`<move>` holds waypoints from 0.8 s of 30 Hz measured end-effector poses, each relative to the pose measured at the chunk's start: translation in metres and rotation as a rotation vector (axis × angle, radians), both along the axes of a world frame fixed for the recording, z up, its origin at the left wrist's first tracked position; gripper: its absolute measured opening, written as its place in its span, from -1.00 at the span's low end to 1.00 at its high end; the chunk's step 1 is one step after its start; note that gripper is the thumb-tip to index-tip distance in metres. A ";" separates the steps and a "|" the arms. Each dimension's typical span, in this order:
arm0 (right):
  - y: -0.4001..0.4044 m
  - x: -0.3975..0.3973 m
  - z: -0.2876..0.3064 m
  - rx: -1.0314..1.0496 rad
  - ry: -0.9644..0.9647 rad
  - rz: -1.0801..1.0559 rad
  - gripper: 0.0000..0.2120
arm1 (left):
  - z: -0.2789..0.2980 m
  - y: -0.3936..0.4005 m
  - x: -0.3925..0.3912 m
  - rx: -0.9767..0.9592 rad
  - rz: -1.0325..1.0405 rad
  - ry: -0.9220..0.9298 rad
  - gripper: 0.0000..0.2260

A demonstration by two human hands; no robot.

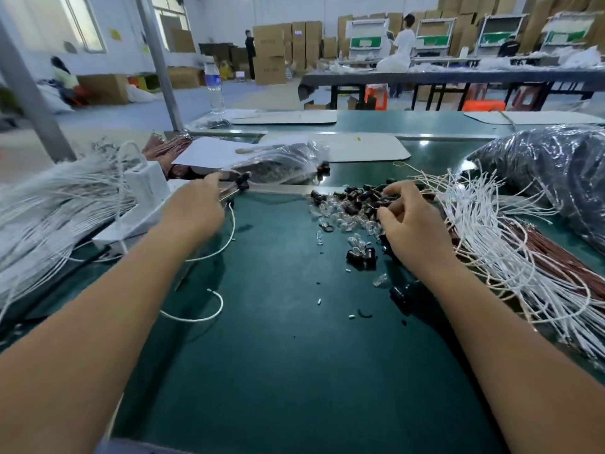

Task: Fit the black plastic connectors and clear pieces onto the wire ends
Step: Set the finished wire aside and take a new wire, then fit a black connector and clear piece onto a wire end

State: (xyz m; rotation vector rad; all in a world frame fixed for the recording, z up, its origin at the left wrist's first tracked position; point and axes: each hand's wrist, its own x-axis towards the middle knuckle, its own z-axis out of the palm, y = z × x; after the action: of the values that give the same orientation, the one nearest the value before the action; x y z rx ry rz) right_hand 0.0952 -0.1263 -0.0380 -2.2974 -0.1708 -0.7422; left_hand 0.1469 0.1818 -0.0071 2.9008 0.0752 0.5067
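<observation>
My left hand (193, 208) pinches a white wire (229, 237) whose end carries a black connector (243, 182); the wire loops down over the green mat (278, 355). My right hand (409, 221) rests in a pile of black connectors (357, 198) and clear pieces (340, 221), its fingers curled on small parts there; what they grip is hidden. Loose connectors (361, 257) and a clear piece (379, 280) lie nearer me. A second white wire (209, 314) curls on the mat.
A big bundle of white wires (49, 204) lies left beside a white stand (144, 198). More white and copper wires (510, 257) fan out right. Plastic bags of parts sit behind (278, 162) and at far right (556, 172). A water bottle (214, 85) stands at the back.
</observation>
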 end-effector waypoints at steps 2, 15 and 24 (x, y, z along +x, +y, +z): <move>-0.002 0.001 -0.001 -0.017 0.015 -0.015 -0.79 | -0.004 0.005 0.004 0.134 0.090 0.132 -0.43; -0.053 0.002 0.007 -0.222 0.052 -0.446 -0.75 | -0.012 -0.193 -0.028 -0.779 -0.479 0.116 -0.66; -0.062 0.000 0.005 -0.257 0.393 -0.566 -0.81 | -0.038 -0.199 -0.022 -1.098 -0.428 0.107 -0.79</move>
State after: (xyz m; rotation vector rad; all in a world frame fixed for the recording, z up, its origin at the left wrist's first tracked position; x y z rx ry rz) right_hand 0.0954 -0.1887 -0.0328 -2.7177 0.6201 -0.5350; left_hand 0.1247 -0.0170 -0.0452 1.7846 -0.1911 0.1374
